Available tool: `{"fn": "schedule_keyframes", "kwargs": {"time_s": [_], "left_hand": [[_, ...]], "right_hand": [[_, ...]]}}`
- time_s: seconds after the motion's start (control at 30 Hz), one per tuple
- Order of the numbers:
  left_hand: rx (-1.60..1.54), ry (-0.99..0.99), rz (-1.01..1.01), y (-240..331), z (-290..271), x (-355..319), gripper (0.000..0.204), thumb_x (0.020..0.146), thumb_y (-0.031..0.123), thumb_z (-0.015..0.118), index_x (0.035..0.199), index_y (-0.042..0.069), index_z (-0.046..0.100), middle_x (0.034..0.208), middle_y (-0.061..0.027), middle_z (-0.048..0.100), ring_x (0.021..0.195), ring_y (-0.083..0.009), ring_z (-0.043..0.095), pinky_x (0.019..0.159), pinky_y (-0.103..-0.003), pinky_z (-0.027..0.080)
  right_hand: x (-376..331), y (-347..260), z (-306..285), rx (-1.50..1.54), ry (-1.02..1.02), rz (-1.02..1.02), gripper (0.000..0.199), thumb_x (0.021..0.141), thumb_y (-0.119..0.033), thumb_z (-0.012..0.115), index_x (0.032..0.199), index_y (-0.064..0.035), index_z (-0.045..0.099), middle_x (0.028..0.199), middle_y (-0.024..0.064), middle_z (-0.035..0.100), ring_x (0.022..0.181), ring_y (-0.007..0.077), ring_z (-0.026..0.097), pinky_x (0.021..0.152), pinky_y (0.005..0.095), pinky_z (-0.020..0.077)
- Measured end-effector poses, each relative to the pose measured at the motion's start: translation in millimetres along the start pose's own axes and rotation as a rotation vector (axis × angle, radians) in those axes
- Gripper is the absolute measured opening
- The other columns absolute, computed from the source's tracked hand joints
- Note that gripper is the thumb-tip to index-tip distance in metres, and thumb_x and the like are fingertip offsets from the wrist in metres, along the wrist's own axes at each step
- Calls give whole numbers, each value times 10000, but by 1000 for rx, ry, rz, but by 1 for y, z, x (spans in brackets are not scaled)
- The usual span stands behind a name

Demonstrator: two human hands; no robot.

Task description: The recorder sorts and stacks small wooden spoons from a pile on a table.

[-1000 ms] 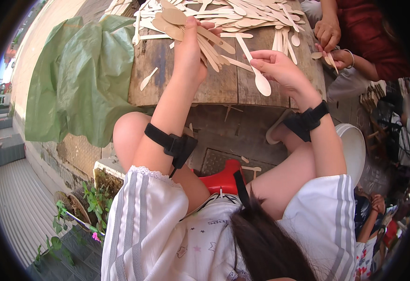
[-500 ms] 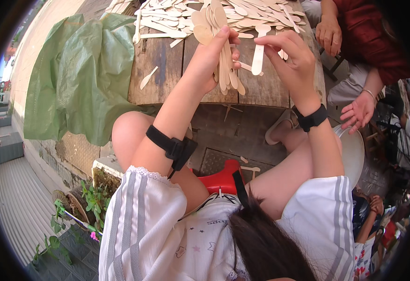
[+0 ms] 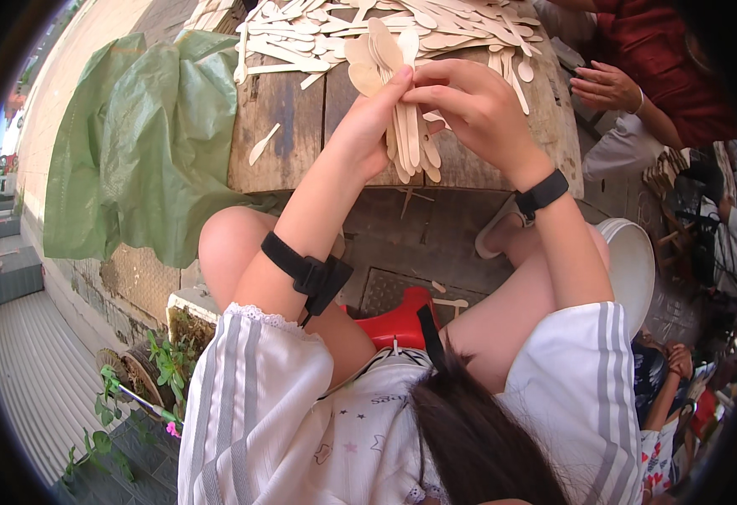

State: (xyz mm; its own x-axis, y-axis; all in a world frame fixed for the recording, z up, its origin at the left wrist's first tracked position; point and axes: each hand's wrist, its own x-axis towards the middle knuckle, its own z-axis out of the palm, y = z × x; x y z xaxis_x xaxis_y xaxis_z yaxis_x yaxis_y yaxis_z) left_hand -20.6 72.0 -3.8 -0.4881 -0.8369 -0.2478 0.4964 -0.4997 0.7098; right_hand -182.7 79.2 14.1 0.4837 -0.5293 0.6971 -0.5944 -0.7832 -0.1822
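My left hand (image 3: 367,130) grips a fanned bundle of flat wooden spoons (image 3: 398,101), bowls pointing away from me. My right hand (image 3: 474,105) meets it from the right, fingertips pinching the same bundle near the top. Both hands hover over the near edge of a worn wooden table (image 3: 288,139). A heap of loose wooden spoons (image 3: 360,25) covers the far part of the table. One lone spoon (image 3: 263,145) lies on the bare planks to the left.
A green plastic sheet (image 3: 141,135) hangs off the table's left side. Another person in red sits at the upper right, a hand (image 3: 608,84) resting by the table. A white bucket (image 3: 633,265) stands right of my knee, a red stool (image 3: 398,320) under me, potted plants (image 3: 145,379) lower left.
My hands have come closer to me with the bundle. The right hand, holding a single spoon one second ago, has brought it onto the bundle and now pinches the stack together with the left.
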Motion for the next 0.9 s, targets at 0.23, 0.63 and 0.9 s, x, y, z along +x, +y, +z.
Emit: {"fn": "schedule_keyframes", "kwargs": {"time_s": [0.23, 0.63, 0.9], "left_hand": [[-198, -190, 64, 6, -25, 5, 216, 968, 266, 509, 1065, 74, 492, 842, -13, 561, 743, -146, 572, 749, -347, 538], [-159, -137, 142, 8, -8, -2, 110, 950, 213, 531, 985, 119, 487, 651, 47, 417, 500, -67, 381, 485, -218, 322], [64, -72, 98, 8, 3, -4, 183, 942, 297, 558, 895, 137, 485, 566, 68, 310, 441, -43, 292, 456, -209, 258]], "right_hand": [[-1, 18, -35, 37, 78, 222, 241, 746, 60, 534, 884, -94, 659, 956, 33, 602, 805, 219, 586, 666, 298, 462], [-57, 98, -52, -101, -148, 984, 336, 851, -332, 577, 982, -25, 614, 849, 141, 641, 797, 213, 626, 716, 326, 478], [-58, 91, -18, -355, -584, 1038, 556, 751, -542, 648, 906, -7, 654, 897, 198, 665, 855, 341, 643, 707, 435, 487]]}}
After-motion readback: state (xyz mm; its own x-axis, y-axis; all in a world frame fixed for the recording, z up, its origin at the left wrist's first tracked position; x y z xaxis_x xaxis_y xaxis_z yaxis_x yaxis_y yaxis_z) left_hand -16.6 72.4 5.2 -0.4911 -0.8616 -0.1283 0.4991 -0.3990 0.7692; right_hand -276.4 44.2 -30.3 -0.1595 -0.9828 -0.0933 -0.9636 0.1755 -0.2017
